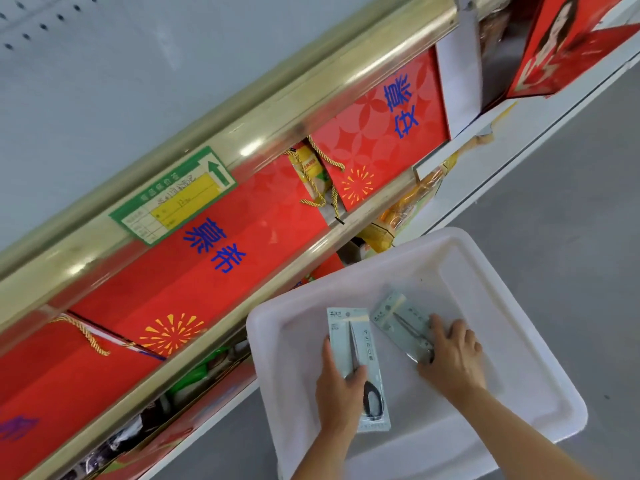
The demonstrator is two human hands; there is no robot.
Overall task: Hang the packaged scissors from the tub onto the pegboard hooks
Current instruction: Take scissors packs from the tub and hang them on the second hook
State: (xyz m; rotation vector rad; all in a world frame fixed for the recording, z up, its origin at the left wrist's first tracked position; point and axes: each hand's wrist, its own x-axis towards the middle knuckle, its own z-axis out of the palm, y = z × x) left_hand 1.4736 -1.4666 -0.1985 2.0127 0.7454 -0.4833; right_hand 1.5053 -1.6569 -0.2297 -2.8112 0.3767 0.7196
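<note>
In the white tub (540, 344), near right, my left hand (337, 393) pinches one scissors pack (360, 344) while my right hand (453, 355) grips another pack (398, 320); I should lift both flat, hang-holes leading, toward the pegboard (41, 26) far left.

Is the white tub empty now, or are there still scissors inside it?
Not empty. The white tub still holds two packs: the left hand grips one scissors pack, and the right hand grips the other pack.

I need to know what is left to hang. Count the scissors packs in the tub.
2, both in the white tub: one pack gripped by the left hand, the other under the right hand. None seem hidden.
</note>
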